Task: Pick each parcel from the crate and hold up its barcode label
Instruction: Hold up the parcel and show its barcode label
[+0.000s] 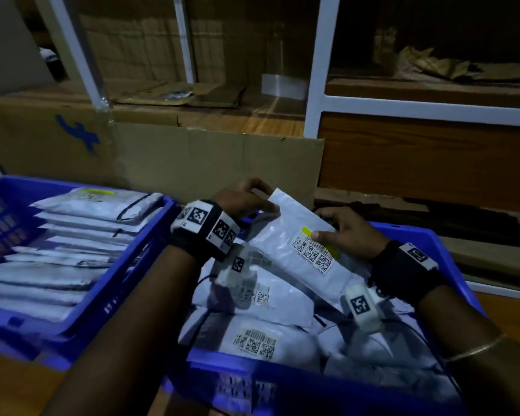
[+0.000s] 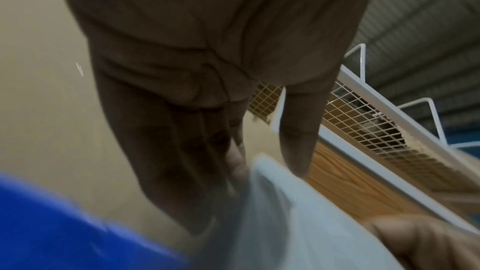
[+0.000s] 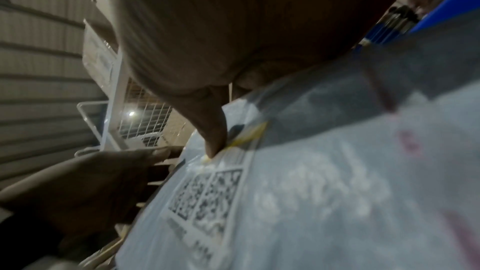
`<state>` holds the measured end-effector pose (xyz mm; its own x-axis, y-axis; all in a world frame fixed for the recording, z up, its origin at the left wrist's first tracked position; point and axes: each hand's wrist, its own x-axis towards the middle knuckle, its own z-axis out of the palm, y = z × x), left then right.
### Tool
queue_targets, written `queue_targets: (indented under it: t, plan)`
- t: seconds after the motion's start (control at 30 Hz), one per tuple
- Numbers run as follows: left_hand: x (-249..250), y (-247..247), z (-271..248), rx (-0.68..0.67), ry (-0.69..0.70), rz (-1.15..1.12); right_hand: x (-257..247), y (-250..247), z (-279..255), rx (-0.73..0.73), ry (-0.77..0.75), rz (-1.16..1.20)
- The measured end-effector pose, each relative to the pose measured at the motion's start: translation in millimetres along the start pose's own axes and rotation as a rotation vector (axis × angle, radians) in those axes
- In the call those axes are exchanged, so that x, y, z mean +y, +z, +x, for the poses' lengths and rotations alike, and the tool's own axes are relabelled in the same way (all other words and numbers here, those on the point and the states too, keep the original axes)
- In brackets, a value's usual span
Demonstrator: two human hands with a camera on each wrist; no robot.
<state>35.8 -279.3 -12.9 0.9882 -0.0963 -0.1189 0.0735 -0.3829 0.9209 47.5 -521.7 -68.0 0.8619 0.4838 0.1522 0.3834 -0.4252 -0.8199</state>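
Both hands hold one white parcel [image 1: 294,238] tilted above the right blue crate [image 1: 427,235], barcode label [image 1: 314,250] facing up. Left hand [image 1: 243,199] pinches the parcel's far top corner, fingers curled on it. Right hand [image 1: 348,232] grips its right edge, thumb pressed at the label's yellow strip (wrist views blurry). More parcels [image 1: 258,340] fill the crate beneath; second blue crate [image 1: 138,265] sits left of it, stacked with parcels.

The head camera looked forward and down from above onto the near crate [image 1: 427,235], while both wrist cameras sat very close under their palms, facing far, sharing the parcel [image 1: 297,244] [image 2: 285,213] [image 3: 311,192].
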Motion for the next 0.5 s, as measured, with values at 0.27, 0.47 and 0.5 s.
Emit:
queue_targets:
  t: [0.27,0.47,0.5]
  plan:
    - [-2,-57,-30,0.096,-0.003,0.155,-33,50,19,-0.438,-0.057,-0.414]
    - [-20,-83,-50,0.064,-0.043,0.230,-57,104,26,-0.692,-0.034,-0.589]
    - [-22,-85,-52,0.049,-0.046,0.246,-59,111,27,-0.719,-0.034,-0.613]
